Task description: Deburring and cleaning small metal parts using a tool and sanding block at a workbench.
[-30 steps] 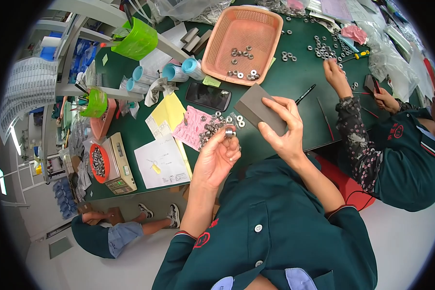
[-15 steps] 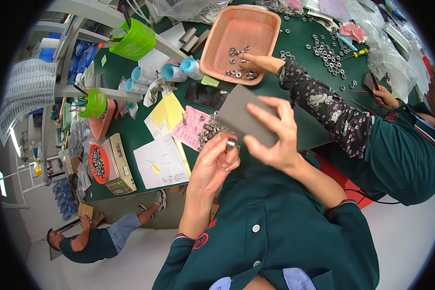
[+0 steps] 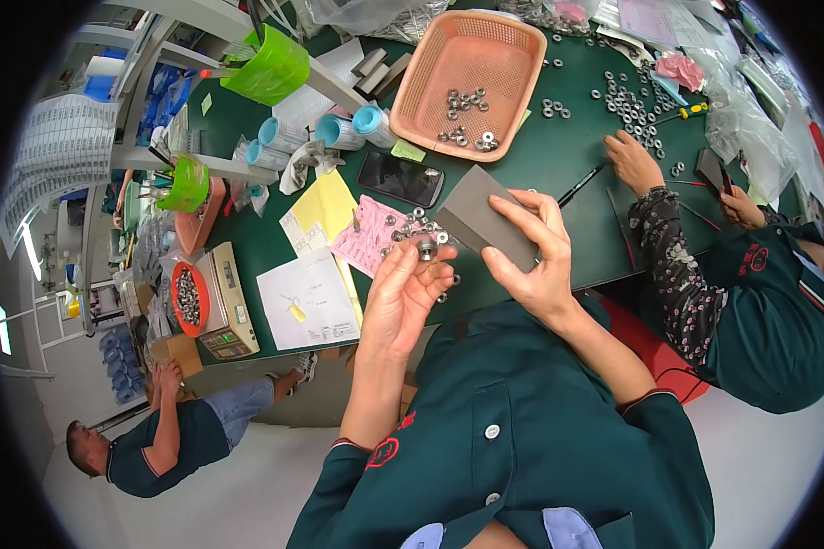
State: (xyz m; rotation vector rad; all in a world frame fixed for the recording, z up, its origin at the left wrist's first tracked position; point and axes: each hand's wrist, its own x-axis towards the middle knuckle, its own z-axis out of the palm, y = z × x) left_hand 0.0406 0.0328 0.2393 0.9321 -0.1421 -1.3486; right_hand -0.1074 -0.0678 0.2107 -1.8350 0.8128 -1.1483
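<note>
My left hand [image 3: 405, 297] pinches a small shiny metal bushing [image 3: 427, 250] between thumb and fingertips, holding it up above the table. In my right hand [image 3: 542, 261] is a grey rectangular block [image 3: 487, 216], gripped between thumb and fingers and tilted close beside the bushing. Behind my left hand, several similar metal rings [image 3: 418, 224] lie on and around a pink sheet [image 3: 366, 236]. I cannot tell what the block is made of.
An orange basket [image 3: 412, 96] with several rings stands beyond a black phone [image 3: 400, 179]. A scale [image 3: 227, 306] carries a red bowl of parts at left. A co-worker's hand [image 3: 634, 163] is at right, near scattered rings [image 3: 627, 105] and a black pen [image 3: 580, 186].
The co-worker's hand has left the basket and moved right, toward the scattered rings. The bushing in my left hand has turned, and the block has shifted slightly right.
</note>
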